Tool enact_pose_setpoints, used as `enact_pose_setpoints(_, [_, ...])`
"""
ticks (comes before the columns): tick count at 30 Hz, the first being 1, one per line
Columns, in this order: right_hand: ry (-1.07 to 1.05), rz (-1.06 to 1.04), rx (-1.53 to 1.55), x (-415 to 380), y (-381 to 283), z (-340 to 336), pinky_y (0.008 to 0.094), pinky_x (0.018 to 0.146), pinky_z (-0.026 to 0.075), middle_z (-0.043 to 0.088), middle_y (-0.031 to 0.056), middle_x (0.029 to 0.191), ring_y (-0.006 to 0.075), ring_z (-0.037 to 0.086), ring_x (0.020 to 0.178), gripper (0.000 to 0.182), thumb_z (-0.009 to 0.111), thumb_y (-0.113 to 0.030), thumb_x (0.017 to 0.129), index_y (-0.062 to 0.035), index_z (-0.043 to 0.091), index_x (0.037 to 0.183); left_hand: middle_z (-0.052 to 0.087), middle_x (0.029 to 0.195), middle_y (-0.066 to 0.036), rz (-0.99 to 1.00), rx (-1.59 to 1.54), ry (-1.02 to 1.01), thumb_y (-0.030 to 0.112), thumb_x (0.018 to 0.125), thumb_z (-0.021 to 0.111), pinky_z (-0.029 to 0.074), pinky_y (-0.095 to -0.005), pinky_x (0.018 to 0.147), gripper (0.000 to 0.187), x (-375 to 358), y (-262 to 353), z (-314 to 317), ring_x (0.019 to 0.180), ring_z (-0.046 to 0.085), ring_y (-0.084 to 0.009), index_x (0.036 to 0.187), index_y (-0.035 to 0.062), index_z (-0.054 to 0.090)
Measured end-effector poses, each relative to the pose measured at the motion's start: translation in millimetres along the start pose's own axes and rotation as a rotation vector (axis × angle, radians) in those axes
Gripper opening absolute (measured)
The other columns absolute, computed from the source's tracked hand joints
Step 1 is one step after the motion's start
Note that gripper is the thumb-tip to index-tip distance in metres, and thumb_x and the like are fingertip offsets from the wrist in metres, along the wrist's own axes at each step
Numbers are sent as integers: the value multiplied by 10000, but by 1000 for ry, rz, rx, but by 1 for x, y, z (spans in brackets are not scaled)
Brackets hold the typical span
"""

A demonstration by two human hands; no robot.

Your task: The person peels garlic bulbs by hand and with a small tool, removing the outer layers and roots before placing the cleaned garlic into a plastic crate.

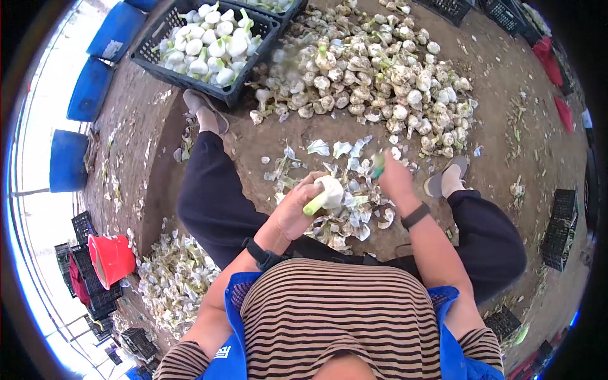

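Observation:
A garlic bulb [330,192] with a short green stem is held in my left hand [299,208], its stem pointing down and left. To the right of the bulb and apart from it, my right hand [396,177] is closed round a small green-handled tool [378,166], whose far end is blurred. Loose peelings [354,215] lie on the ground beneath both hands. Beyond them spreads a large heap of unpeeled garlic bulbs [380,76]. White, clean bulbs [212,44] fill a black crate [237,85] at the upper left.
Blue barrels [68,161] line the left side. A red bucket [113,259] stands near black crates [95,285] and a pile of peelings [174,278] at the lower left. Another black crate [560,229] is at the right. My legs reach out on either side.

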State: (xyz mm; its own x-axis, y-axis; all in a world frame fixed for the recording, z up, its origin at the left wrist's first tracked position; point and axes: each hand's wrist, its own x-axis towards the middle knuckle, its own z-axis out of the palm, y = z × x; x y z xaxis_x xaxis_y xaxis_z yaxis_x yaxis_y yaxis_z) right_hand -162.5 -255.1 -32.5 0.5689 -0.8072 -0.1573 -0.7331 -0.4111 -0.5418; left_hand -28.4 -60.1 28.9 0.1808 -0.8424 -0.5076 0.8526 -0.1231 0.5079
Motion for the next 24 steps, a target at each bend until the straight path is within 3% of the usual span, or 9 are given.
enact_pose_setpoints(2, [-462,-192,-67,-23,-14,-5,458,699,470,620,226,850,399,600,827,391,560,0,755,-25,489,1138,550,1092,-59,3,-32,57,323,875,567,495,-358,790,397,0,-2,-4,971,565,-184,1186,106,448])
enact_pose_setpoints(4, [-366,-322,104,-33,-33,-9,431,728,476,626,203,889,384,597,854,328,571,-15,765,-10,526,1091,549,1105,-55,-19,-62,163,325,928,495,490,-400,821,334,8,-3,-8,994,554,-186,1179,109,457])
enact_pose_setpoints(6, [-200,-477,606,-41,-69,-30,394,739,480,625,188,915,348,602,874,260,584,-19,753,-16,577,1014,551,1110,-54,-14,-27,155,320,950,457,471,-414,867,308,9,-8,-7,1003,550,-188,1178,113,466])
enact_pose_setpoints(7, [-136,-497,549,-43,-71,-20,379,710,484,628,159,879,324,607,830,193,583,-15,736,-26,607,928,548,1115,-58,20,-36,143,322,953,452,462,-403,886,309,12,-15,-9,1010,547,-190,1178,111,465])
enact_pose_setpoints(10, [-77,-600,357,-43,-70,-15,353,695,489,632,153,846,324,606,778,290,600,7,708,-21,609,996,532,1132,-68,49,-45,153,324,958,441,436,-383,925,314,15,-14,-2,1025,535,-192,1183,106,456])
enact_pose_setpoints(14, [-59,-699,237,-41,-70,-19,383,659,479,604,150,774,329,591,745,264,552,24,662,-27,602,917,516,1140,-65,29,-27,168,218,951,452,439,-374,913,286,11,-12,-3,1031,526,-194,1209,95,437])
enact_pose_setpoints(17, [-93,-766,107,-37,-71,-24,379,654,489,599,122,766,306,590,751,170,525,-32,714,-31,554,882,513,1138,-72,-25,-14,191,131,901,513,440,-350,900,329,8,-6,2,1023,532,-191,1213,67,431])
enact_pose_setpoints(22, [-53,-592,-106,-7,-36,-8,394,634,502,611,136,796,299,604,795,150,532,-65,725,-30,552,869,520,1065,-81,-58,490,-50,45,735,694,423,-293,880,599,-4,1,22,983,520,-132,1220,-4,346])
enact_pose_setpoints(24, [-600,-267,-480,-10,-26,-11,390,653,514,633,157,881,309,612,861,151,532,-79,747,-21,576,880,542,1052,-95,38,473,32,6,703,712,431,-291,856,665,3,1,13,951,532,-147,1235,10,313])
